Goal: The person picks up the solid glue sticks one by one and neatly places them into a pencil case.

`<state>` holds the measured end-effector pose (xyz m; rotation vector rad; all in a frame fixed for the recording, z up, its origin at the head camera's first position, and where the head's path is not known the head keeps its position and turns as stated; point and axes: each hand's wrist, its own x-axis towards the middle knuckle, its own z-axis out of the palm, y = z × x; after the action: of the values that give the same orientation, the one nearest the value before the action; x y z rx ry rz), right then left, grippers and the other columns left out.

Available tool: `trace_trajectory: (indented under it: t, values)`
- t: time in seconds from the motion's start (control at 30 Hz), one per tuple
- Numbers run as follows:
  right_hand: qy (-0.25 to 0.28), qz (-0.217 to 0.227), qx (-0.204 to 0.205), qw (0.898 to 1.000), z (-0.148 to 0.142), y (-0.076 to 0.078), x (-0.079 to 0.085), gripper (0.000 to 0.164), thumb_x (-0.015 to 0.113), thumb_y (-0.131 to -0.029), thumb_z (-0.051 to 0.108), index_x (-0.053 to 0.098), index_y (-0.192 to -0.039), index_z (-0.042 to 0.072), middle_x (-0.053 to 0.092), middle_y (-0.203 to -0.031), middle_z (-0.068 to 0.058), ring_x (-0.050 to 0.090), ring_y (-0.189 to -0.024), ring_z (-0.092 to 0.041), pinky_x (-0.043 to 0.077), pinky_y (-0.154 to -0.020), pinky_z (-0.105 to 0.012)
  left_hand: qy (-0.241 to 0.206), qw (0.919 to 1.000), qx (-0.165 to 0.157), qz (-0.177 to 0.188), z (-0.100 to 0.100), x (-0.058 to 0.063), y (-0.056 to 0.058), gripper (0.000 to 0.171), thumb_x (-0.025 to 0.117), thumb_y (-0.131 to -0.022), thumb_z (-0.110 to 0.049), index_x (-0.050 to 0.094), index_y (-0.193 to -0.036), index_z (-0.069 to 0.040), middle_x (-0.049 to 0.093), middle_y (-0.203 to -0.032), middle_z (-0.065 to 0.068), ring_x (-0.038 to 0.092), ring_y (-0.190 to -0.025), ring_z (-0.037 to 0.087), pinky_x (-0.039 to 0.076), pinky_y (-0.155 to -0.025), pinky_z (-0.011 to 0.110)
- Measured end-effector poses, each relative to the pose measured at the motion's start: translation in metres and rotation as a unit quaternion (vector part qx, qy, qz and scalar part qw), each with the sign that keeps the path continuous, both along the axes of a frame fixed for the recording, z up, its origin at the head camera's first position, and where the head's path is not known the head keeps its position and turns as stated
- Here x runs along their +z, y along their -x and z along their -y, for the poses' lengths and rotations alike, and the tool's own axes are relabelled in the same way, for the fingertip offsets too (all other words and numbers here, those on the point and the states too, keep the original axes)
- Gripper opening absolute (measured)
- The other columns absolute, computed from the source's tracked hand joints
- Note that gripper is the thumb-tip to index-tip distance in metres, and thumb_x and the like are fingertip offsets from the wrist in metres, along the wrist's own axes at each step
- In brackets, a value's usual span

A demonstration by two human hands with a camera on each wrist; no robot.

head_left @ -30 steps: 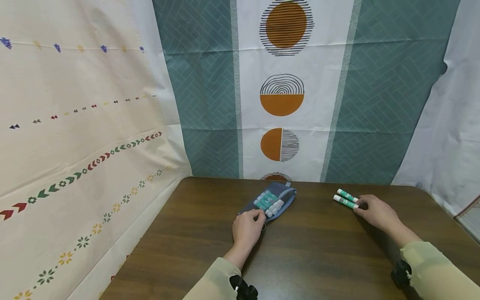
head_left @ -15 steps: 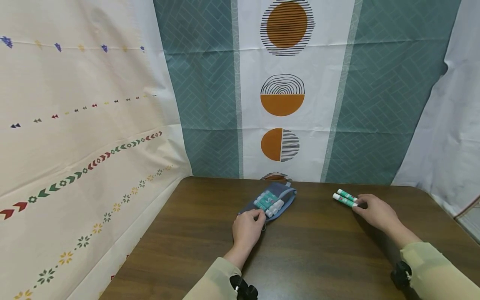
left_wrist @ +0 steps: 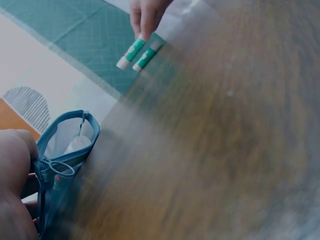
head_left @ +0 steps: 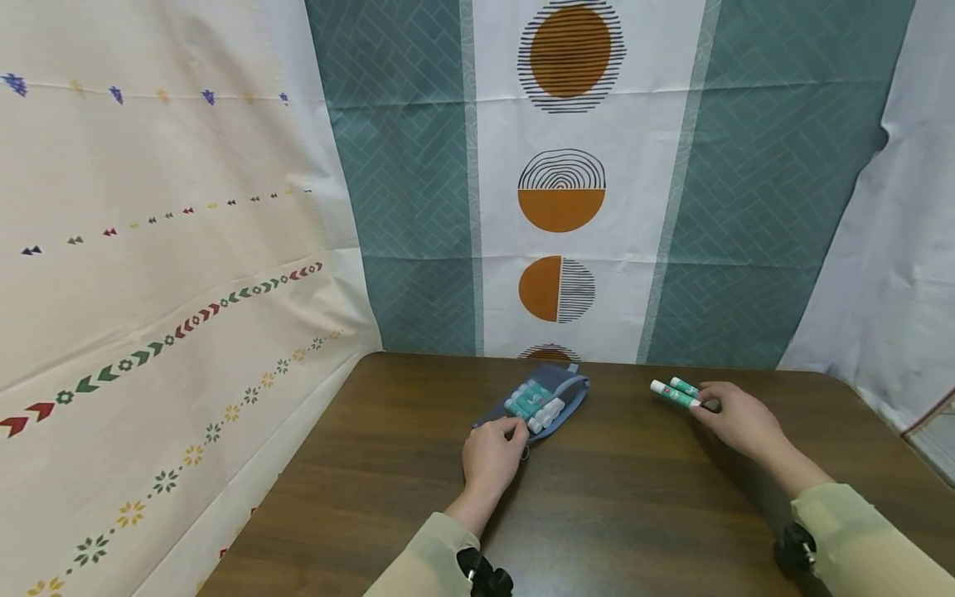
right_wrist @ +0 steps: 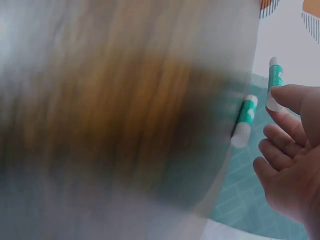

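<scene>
My left hand (head_left: 492,454) pinches the near edge of a blue zippered pouch (head_left: 573,406) lying on the table. Through its see-through panel show several green-and-white glue sticks (head_left: 531,400). The pouch mouth (left_wrist: 60,117) stands open in the left wrist view, its ring pull (left_wrist: 59,167) hanging beside my hand. Over to the right, my right hand (head_left: 740,421) pinches one glue stick (right_wrist: 275,75) by its end between thumb and finger. A second glue stick (right_wrist: 245,120) lies on the table just beyond it, apart from the held one in the right wrist view.
The brown wooden table (head_left: 634,514) ends at the back against a teal and white curtain (head_left: 418,249). A cream patterned cloth (head_left: 186,332) hangs along the left side, and a white cloth (head_left: 895,249) on the right.
My right hand has drawn the nearer glue stick slightly left and up, away from the second one, which stays in place. The left hand and the pouch have not moved.
</scene>
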<state>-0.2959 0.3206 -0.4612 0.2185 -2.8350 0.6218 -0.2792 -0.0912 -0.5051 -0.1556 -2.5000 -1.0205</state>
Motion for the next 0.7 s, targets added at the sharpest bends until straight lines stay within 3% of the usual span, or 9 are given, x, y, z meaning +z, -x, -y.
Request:
trace_trajectory:
  t: [0.23,0.7]
  values:
    - [0.018,0.007,0.009,1.0,0.017,-0.001,0.006,0.028,0.075,-0.104,0.026,0.077,-0.115,0.0,0.058,-0.149,-0.035,0.059,-0.129,-0.058,0.051,-0.091,-0.069,0.0,1.0,0.0,-0.008,0.001,-0.002,0.001,0.019,0.075,-0.102,-0.026,0.091,-0.112,-0.026,0.084,-0.098,-0.006,0.078,-0.085,0.021,0.061,-0.077,0.047]
    - [0.036,0.006,0.041,0.998,0.044,-0.002,0.008,0.019,0.077,-0.103,0.024,0.078,-0.111,0.006,0.06,-0.153,-0.03,0.055,-0.138,-0.058,0.051,-0.093,-0.067,-0.005,1.0,-0.001,-0.001,0.0,-0.001,0.0,0.018,0.076,-0.102,-0.027,0.091,-0.113,-0.025,0.084,-0.099,-0.006,0.076,-0.084,0.018,0.06,-0.077,0.045]
